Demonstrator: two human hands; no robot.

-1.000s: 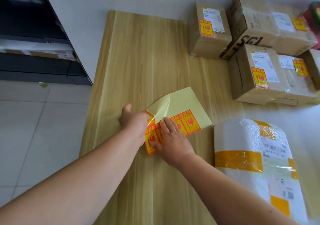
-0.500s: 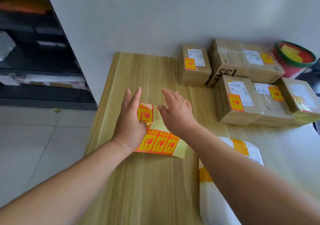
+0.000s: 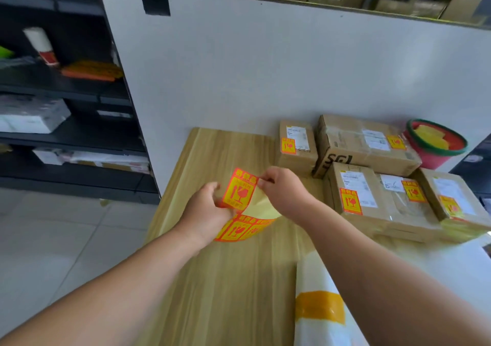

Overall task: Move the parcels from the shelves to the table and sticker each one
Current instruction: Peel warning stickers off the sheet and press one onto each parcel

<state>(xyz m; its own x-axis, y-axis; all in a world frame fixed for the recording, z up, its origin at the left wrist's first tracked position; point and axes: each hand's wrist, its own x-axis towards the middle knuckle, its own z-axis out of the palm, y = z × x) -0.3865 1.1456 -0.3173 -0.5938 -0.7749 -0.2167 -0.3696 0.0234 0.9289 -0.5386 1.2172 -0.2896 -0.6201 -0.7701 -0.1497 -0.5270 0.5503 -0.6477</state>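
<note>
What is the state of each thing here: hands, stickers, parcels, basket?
Left hand: grips the sticker sheet.
Right hand: pinches the top corner of the lifted sticker.
Cardboard boxes: on the table, all five stickered.
White parcel: on the table, no sticker visible.
Basket: holds yellow sheets.

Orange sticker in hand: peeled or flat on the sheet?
Mostly peeled: right hand pinches a corner of the orange-and-yellow sticker, lifted off the pale yellow backing sheet.

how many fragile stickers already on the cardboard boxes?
5, one per box: small back box, SGL box, front left box, front middle box, front right box. More may be hidden.
</note>
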